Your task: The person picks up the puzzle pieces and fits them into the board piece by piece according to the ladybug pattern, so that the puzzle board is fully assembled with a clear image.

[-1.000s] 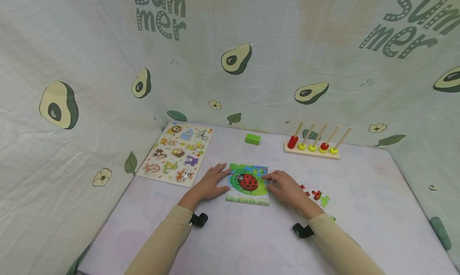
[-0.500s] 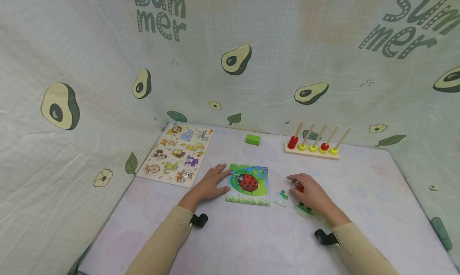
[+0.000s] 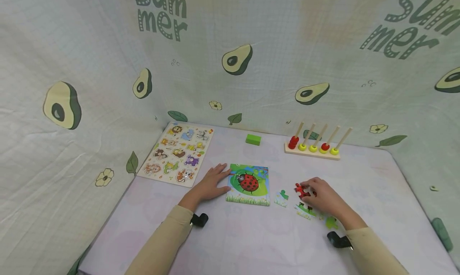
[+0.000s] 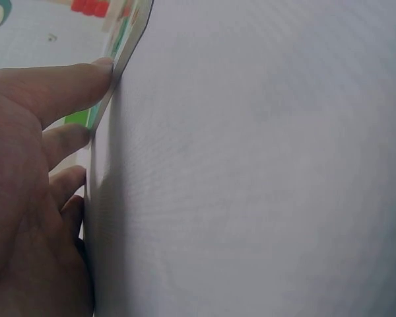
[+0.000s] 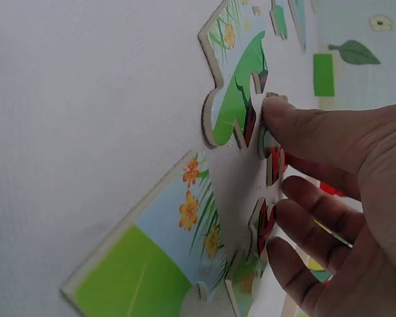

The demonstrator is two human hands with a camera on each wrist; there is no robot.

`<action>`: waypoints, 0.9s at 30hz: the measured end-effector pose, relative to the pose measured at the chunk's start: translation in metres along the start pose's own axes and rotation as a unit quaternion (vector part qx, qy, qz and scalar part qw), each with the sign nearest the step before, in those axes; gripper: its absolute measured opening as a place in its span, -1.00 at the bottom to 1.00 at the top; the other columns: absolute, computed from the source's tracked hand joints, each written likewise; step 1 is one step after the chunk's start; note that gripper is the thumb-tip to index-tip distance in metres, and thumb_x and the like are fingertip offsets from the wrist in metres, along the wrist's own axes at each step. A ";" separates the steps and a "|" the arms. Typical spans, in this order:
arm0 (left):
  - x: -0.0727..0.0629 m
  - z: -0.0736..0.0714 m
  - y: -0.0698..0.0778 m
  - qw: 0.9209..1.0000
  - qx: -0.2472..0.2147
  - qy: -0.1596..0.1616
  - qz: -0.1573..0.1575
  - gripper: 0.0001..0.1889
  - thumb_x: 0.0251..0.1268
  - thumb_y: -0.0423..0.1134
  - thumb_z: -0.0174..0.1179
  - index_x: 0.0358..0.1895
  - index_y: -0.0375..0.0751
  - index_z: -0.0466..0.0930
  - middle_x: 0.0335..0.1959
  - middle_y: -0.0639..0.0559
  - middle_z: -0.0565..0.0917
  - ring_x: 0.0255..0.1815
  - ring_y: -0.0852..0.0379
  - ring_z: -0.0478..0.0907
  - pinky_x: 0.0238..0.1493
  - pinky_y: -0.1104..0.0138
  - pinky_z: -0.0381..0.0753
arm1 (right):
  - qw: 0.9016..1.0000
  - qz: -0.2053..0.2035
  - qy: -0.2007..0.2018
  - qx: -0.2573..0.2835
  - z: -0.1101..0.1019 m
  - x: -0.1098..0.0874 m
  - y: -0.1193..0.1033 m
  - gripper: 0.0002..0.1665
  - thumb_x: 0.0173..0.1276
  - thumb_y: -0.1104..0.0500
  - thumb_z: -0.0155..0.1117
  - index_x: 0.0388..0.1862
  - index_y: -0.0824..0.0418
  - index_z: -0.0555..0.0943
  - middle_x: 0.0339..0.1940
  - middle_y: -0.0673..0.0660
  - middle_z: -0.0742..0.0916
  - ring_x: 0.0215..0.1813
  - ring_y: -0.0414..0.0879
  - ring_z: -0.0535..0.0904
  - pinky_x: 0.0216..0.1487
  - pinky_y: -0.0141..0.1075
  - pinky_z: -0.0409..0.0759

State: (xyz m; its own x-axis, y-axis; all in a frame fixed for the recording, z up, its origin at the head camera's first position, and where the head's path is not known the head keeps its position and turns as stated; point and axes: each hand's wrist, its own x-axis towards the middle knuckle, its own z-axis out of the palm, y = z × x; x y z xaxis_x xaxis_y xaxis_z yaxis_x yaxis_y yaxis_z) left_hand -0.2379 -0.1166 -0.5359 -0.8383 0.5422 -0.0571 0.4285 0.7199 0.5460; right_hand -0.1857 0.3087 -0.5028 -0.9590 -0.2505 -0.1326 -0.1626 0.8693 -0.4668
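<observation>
A square ladybug picture board (image 3: 248, 184) lies flat on the table. My left hand (image 3: 209, 184) rests at its left side, fingers spread and straight; in the left wrist view the thumb (image 4: 72, 86) touches the board's edge (image 4: 129, 49). To the right, my right hand (image 3: 323, 197) pinches a red jigsaw piece (image 3: 301, 190) between thumb and fingers, low over the table. Around it lie other jigsaw pieces: a green-and-white one (image 3: 281, 198) beside the board, a grassy one (image 3: 304, 210) and a green one (image 3: 331, 222). My right palm hides part of the group.
An animal peg puzzle (image 3: 176, 154) lies at the back left. At the back stands a small green block (image 3: 253, 139). A wooden bead stacker (image 3: 312, 150) with upright pegs is at the back right, before the printed cloth wall (image 3: 273, 39).
My right hand has left the board's right edge and moved right to the loose pieces, now pinching the red one. My left hand has stayed put.
</observation>
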 end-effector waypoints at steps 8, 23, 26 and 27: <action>0.000 0.001 -0.001 1.000 0.003 0.005 0.004 -0.26 0.46 0.06 0.20 0.59 -0.09 0.22 0.66 -0.09 0.06 0.68 -0.10 -0.15 0.66 0.03 -0.20 | 0.999 0.021 -0.024 0.012 -0.006 0.007 -0.001 -0.48 0.26 0.05 0.54 0.10 0.26 0.61 -0.02 0.17 0.60 -0.07 0.04 0.48 -0.04 -0.02 0.58; 0.000 0.000 0.001 1.000 0.005 0.004 0.005 -0.27 0.47 0.06 0.20 0.59 -0.10 0.22 0.66 -0.11 0.06 0.68 -0.11 -0.15 0.66 0.03 -0.21 | 0.999 -0.025 0.015 0.040 -0.003 0.006 0.004 -0.50 0.34 0.14 0.47 0.18 0.22 0.52 -0.34 -0.03 0.61 -0.35 -0.16 0.46 -0.36 -0.33 0.47; 0.000 0.000 0.001 1.000 0.011 0.000 0.002 -0.26 0.47 0.08 0.18 0.60 -0.09 0.20 0.66 -0.09 0.04 0.68 -0.09 -0.16 0.66 0.04 -0.22 | 0.999 -0.033 0.024 0.034 -0.004 0.006 0.004 -0.48 0.36 0.15 0.45 0.25 0.18 0.54 -0.38 -0.05 0.60 -0.39 -0.18 0.44 -0.39 -0.35 0.44; 0.000 0.000 0.001 1.000 0.011 0.000 0.002 -0.26 0.47 0.08 0.18 0.60 -0.09 0.20 0.66 -0.09 0.04 0.68 -0.09 -0.16 0.66 0.04 -0.22 | 0.999 -0.034 0.024 0.034 -0.004 0.005 0.004 -0.49 0.37 0.15 0.44 0.26 0.17 0.54 -0.38 -0.06 0.60 -0.40 -0.18 0.44 -0.41 -0.35 0.43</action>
State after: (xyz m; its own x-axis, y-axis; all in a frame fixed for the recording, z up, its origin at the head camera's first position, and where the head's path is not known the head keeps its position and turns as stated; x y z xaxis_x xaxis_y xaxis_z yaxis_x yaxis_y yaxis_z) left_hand -0.2375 -0.1159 -0.5352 -0.8366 0.5451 -0.0538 0.4393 0.7264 0.5286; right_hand -0.1927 0.3130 -0.5019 -0.9564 -0.2863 -0.0578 -0.2132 0.8195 -0.5320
